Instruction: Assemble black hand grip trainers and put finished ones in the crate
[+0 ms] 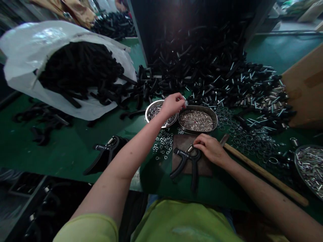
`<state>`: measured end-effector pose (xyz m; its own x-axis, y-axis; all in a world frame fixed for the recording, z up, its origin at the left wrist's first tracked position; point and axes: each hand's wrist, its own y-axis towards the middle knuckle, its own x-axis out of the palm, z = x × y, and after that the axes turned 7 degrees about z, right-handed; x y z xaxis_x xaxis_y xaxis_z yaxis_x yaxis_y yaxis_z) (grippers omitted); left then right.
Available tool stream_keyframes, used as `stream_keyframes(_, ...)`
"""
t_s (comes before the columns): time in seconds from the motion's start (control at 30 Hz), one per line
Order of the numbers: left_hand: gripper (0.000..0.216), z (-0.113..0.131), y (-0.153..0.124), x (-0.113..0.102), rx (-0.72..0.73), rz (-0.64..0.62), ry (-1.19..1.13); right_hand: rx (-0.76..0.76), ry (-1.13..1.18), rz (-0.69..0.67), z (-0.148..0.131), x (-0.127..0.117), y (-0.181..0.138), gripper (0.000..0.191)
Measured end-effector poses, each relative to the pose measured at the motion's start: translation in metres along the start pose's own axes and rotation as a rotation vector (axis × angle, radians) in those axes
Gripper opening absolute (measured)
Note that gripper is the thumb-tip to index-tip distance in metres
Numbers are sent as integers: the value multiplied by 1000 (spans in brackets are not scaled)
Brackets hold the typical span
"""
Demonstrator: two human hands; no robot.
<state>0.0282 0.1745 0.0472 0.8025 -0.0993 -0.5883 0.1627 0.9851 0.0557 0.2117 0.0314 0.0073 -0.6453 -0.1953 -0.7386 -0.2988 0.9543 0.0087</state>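
Note:
On a brown square plate (176, 164) lies a black hand grip strengthener (188, 158) with a coil spring at its top and its two handles toward me. My right hand (212, 149) is closed, thumb and fingers pinching it near the spring's end. My left hand (173, 106) hovers over the edges of a round metal bowl (151, 111) of small metal parts and an oval tin (215, 119) full of tiny metal pieces. Its fingers are pinched together; what they hold is too small to make out. Something pale shows at the fingertips.
A wooden-handled hammer (264, 173) lies on the right. Loose nuts (163, 144), rings (252, 141) and black handles with bolts (257, 84) spread around. A white sack (22, 64) spills black parts. More assembled grips (108, 151) sit left; a carton (305, 87) and screw bowl (311, 168) stand right.

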Motion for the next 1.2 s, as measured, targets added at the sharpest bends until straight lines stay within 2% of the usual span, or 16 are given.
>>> stream_keyframes(0.1, 14, 0, -49, -3, -165, -114, -310, -7, -149, -36, -3, 0, 3, 7)
stream_keyframes(0.2, 8, -3, -97, -3, -273, -230, -490, -6, -293, -93, -9, -3, 6, 5)
stream_keyframes(0.33, 14, -5, -144, 0, -319, -344, -584, 4, -362, -107, -18, -6, 10, 4)
stream_keyframes(0.4, 15, -6, -157, 4, -252, -359, -513, 2, -384, -107, -21, -6, 10, 5)
stream_keyframes(0.53, 9, -11, -170, 16, 50, -229, -193, -17, -353, -86, -20, -2, 2, 9)
stream_keyframes(0.6, 6, -16, -172, 24, 120, -190, -95, -25, -286, -16, -12, -3, -9, 16)
stream_keyframes(0.7, 4, -21, -173, 34, 120, -180, -44, -15, -258, 167, 11, -14, -35, 20)
stream_keyframes(0.8, 4, -22, -174, 38, 90, -173, -49, 32, -449, 316, 41, -32, -70, 21)
stream_keyframes(0.9, 4, -19, -174, 38, 64, -192, -24, 134, -696, 334, 68, -42, -104, 31)
stream_keyframes(1.0, 4, -16, -176, 39, 70, -219, 11, 224, -820, 326, 84, -41, -124, 37)
stream_keyframes(1.1, 5, -13, -176, 40, 66, -223, 36, 346, -765, 311, 80, -40, -125, 36)
stream_keyframes(1.2, 5, -10, -174, 40, 39, -226, 63, 437, -456, 284, 50, -49, -118, 34)
